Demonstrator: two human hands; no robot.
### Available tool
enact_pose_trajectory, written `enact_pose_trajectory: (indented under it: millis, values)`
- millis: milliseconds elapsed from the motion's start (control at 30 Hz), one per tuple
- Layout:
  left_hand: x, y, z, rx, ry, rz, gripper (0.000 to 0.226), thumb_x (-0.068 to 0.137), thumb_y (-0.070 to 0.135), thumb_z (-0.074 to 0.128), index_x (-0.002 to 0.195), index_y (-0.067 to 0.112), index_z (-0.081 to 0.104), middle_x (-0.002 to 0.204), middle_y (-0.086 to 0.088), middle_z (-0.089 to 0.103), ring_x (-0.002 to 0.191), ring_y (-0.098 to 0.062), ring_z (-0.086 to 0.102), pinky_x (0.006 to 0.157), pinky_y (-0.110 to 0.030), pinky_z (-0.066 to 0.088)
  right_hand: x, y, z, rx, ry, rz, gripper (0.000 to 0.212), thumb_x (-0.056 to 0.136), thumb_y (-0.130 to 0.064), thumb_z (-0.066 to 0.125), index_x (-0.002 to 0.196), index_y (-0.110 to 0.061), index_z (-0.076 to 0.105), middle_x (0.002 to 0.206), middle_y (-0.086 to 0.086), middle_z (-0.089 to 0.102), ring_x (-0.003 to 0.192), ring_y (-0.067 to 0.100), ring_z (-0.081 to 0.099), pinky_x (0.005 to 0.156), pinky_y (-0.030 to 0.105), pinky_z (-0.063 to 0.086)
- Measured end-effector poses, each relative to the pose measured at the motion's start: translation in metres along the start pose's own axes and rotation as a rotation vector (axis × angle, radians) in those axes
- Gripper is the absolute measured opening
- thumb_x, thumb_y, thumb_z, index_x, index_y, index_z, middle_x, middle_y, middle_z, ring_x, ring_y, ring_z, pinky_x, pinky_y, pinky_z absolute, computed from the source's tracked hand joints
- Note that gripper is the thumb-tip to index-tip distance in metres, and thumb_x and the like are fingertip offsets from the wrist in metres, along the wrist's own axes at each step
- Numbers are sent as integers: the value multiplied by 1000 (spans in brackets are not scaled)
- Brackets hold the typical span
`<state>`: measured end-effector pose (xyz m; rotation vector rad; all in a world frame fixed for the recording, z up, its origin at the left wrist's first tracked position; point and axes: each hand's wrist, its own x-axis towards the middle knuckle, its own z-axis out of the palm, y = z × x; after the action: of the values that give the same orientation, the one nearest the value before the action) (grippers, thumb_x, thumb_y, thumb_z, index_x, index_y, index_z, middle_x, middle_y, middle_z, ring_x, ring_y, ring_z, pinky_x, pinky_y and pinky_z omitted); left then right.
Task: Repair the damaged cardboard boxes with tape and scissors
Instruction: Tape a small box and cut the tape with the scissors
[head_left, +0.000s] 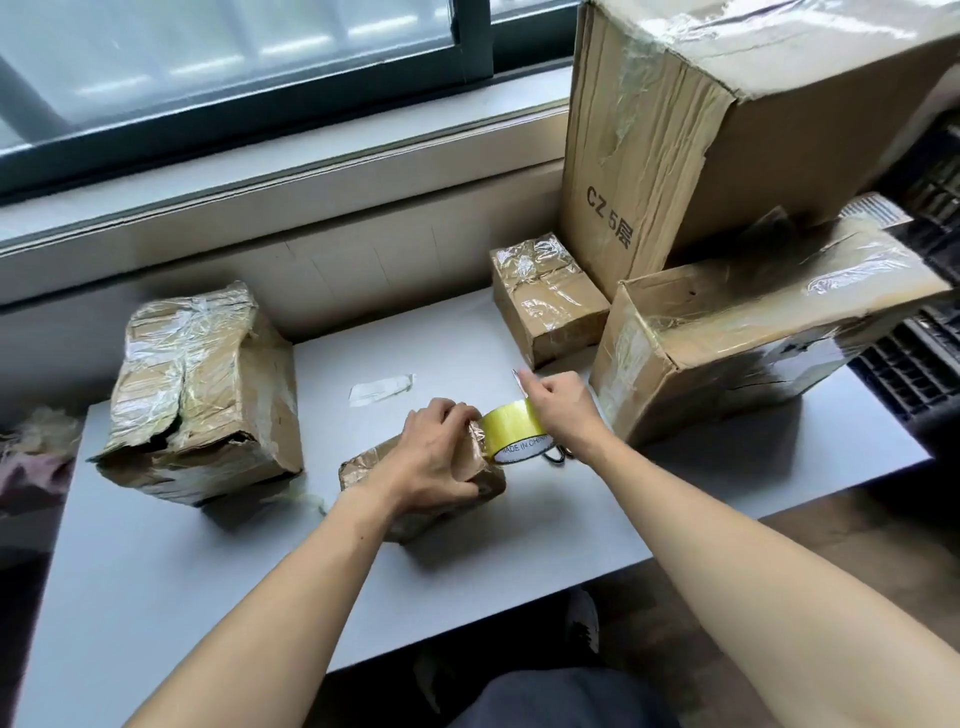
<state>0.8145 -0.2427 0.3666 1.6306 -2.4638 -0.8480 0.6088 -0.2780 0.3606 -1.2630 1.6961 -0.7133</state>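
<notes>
A small crumpled cardboard box (374, 470) lies at the middle of the white table (208, 597). My left hand (439, 457) presses down on its top and pinches the tape end at the box's right edge. A yellow tape roll (514, 428) stands against that edge. My right hand (558, 402) grips the roll from the far side, with what looks like a scissor tip (517, 376) poking up past the fingers. Dark scissor handles (556, 457) show just below the right wrist.
A torn, heavily taped box (202, 400) sits at the left. A small taped box (548, 306), a medium box (753, 332) and a tall box marked CZ (701, 119) crowd the right. A loose tape scrap (382, 388) lies mid-table. A window sill runs behind.
</notes>
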Motion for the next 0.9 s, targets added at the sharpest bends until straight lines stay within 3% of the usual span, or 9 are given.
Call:
enact_pose_trajectory:
  millis: [133, 200, 267, 333, 433, 533, 633, 767, 900]
  values:
    - [-9, -2, -35, -228, 22, 15, 102, 59, 45, 66, 148, 25, 21, 131, 6, 29, 125, -4, 31, 112, -20, 27, -3, -53, -10, 563, -66, 39, 48, 92, -39, 64, 53, -18, 45, 51, -4, 34, 48, 12, 31, 53, 30, 25]
    - [-16, -6, -44, -288, 35, 10, 106, 63, 28, 72, 153, 23, 15, 135, 5, 28, 125, 3, 29, 107, -4, 22, -4, -77, -7, 609, -196, -23, 46, 82, -48, 64, 53, -18, 46, 55, 1, 34, 50, 14, 31, 53, 30, 24]
    - [-27, -15, -42, -383, 30, -29, 105, 70, 11, 73, 156, 24, 14, 140, 9, 25, 130, 3, 30, 103, -2, 26, -9, -91, 1, 529, -290, -83, 47, 83, -48, 65, 53, -18, 45, 56, 2, 32, 51, 15, 29, 53, 31, 22]
    - [-40, -22, -37, -461, 41, -90, 103, 72, 8, 70, 155, 29, 13, 140, 17, 22, 136, -4, 32, 108, -18, 38, -15, -92, 15, 415, -312, -118, 53, 91, -43, 67, 51, -20, 41, 54, -1, 30, 51, 14, 26, 54, 32, 21]
    - [-51, -30, -30, -474, 52, -198, 103, 75, 3, 72, 151, 27, 6, 133, 5, 28, 123, -15, 46, 96, -18, 40, -31, -89, 42, 360, -270, -131, 59, 96, -46, 62, 53, -25, 27, 55, -4, 20, 50, 13, 18, 52, 34, 15]
    - [-57, -42, -21, -587, 104, -285, 112, 61, 25, 91, 144, 35, 16, 135, 5, 41, 121, -13, 53, 98, -33, 50, -42, -94, 62, 308, -193, -134, 60, 96, -56, 54, 53, -25, 26, 54, -3, 20, 48, 13, 19, 49, 32, 15]
    - [-55, -59, -8, -619, 155, -312, 106, 55, 35, 93, 139, 37, 30, 131, 1, 54, 120, -15, 58, 97, -46, 53, -50, -98, 69, 357, -262, -64, 60, 87, -72, 51, 55, -26, 29, 57, -1, 24, 49, 15, 26, 49, 32, 21]
    - [-55, -51, -11, -610, 171, -271, 103, 59, 25, 87, 141, 38, 26, 135, -1, 46, 125, -18, 50, 104, -46, 47, -49, -109, 68, 270, -254, -95, 59, 92, -57, 60, 54, -24, 30, 54, -1, 24, 48, 15, 24, 49, 33, 22]
    - [-49, -51, -17, -466, 184, -218, 100, 66, 22, 85, 145, 24, 25, 134, 3, 35, 123, -14, 39, 103, -26, 35, -40, -136, 50, 25, -166, -298, 64, 95, -41, 64, 48, -23, 24, 55, 3, 19, 49, 16, 18, 50, 34, 19]
